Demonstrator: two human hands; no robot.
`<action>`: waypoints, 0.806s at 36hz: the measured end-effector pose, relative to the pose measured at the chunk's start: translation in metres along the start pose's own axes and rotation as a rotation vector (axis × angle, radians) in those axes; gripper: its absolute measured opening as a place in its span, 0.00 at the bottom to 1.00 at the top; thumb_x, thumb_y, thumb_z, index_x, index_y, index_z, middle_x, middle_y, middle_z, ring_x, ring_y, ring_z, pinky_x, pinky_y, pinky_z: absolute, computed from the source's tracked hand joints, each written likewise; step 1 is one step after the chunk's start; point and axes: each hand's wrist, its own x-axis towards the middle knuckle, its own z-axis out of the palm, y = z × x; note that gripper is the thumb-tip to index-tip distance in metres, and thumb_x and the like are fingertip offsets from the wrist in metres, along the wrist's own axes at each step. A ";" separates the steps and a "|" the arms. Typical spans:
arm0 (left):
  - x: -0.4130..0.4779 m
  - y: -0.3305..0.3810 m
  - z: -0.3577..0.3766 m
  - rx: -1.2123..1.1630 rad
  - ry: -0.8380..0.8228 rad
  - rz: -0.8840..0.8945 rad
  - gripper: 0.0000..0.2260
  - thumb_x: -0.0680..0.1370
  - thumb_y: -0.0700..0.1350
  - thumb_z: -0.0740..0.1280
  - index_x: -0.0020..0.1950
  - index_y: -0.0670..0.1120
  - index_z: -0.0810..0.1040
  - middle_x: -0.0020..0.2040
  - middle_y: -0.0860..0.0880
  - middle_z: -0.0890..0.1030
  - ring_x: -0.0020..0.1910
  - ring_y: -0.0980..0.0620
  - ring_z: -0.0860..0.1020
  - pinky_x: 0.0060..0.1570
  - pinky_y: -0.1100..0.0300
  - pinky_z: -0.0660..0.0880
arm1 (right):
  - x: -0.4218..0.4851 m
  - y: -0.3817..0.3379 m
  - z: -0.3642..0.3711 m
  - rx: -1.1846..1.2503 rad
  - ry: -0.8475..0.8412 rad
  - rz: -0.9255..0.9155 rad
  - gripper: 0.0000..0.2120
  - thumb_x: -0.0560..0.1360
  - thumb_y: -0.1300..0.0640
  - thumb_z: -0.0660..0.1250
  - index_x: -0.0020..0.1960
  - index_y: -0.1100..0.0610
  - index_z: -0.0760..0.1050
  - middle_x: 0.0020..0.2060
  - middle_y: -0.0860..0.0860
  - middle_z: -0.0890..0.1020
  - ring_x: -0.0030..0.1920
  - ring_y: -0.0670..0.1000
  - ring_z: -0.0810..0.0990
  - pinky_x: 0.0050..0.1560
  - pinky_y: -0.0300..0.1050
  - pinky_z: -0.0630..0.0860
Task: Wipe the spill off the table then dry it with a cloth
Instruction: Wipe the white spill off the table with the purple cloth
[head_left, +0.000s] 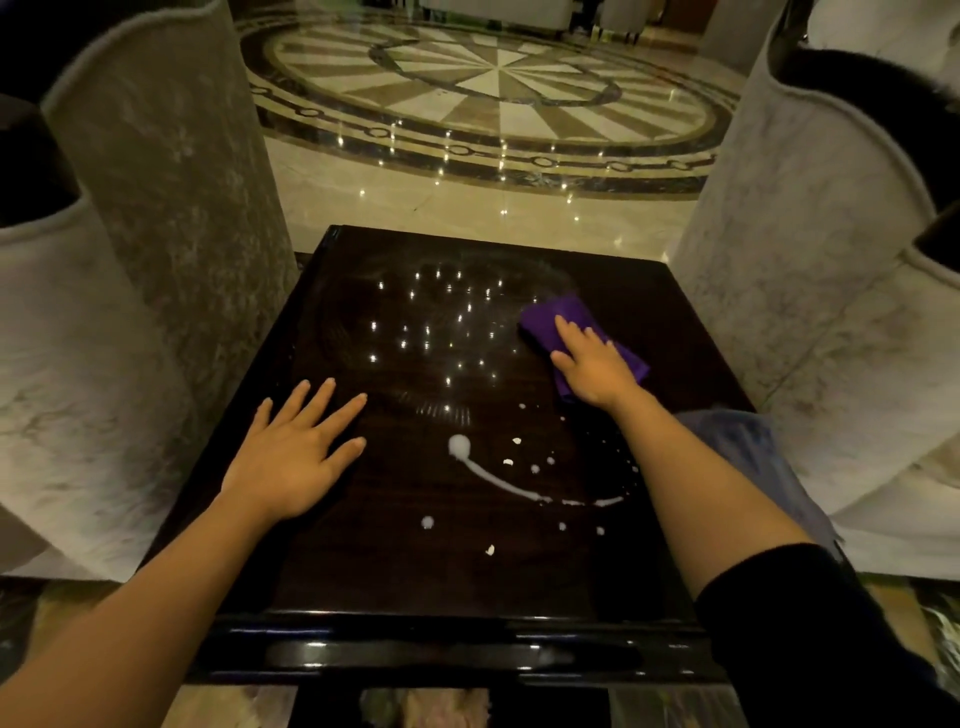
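A dark glossy square table (363, 571) fills the middle of the head view. A white spill (493, 480) lies on its near half: one blob with a curved streak and several scattered drops. My right hand (592, 364) presses flat on a folded purple cloth (556, 317) at the table's far right, beyond the spill. My left hand (296, 452) rests flat on the table's left side with its fingers spread and nothing in it. A pale blue cloth (737, 447) lies at the table's right edge, partly hidden by my right forearm.
Tall grey upholstered chair backs stand close on the left (166, 182) and the right (810, 234) of the table. Beyond the table's far edge is a polished marble floor (467, 197) with a round inlaid pattern. Ceiling lights reflect in the tabletop.
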 end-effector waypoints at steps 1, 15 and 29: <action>-0.001 0.000 0.000 0.005 0.001 0.001 0.25 0.78 0.61 0.47 0.73 0.60 0.43 0.77 0.51 0.44 0.75 0.50 0.40 0.73 0.47 0.40 | -0.004 -0.006 0.003 0.005 -0.008 -0.019 0.25 0.79 0.51 0.51 0.73 0.51 0.46 0.75 0.55 0.53 0.74 0.56 0.49 0.73 0.55 0.47; -0.001 -0.003 0.004 0.026 0.013 0.031 0.25 0.78 0.61 0.46 0.74 0.58 0.45 0.77 0.49 0.45 0.76 0.48 0.41 0.73 0.46 0.41 | -0.082 -0.072 0.035 0.074 -0.105 -0.301 0.22 0.79 0.58 0.53 0.72 0.49 0.54 0.74 0.53 0.57 0.74 0.53 0.51 0.73 0.50 0.47; -0.004 -0.001 0.002 0.058 0.018 0.041 0.25 0.79 0.60 0.46 0.75 0.57 0.46 0.78 0.47 0.46 0.76 0.47 0.44 0.73 0.46 0.43 | -0.185 -0.104 0.045 0.127 -0.202 -0.489 0.21 0.78 0.60 0.57 0.69 0.51 0.61 0.72 0.51 0.63 0.73 0.49 0.54 0.73 0.46 0.48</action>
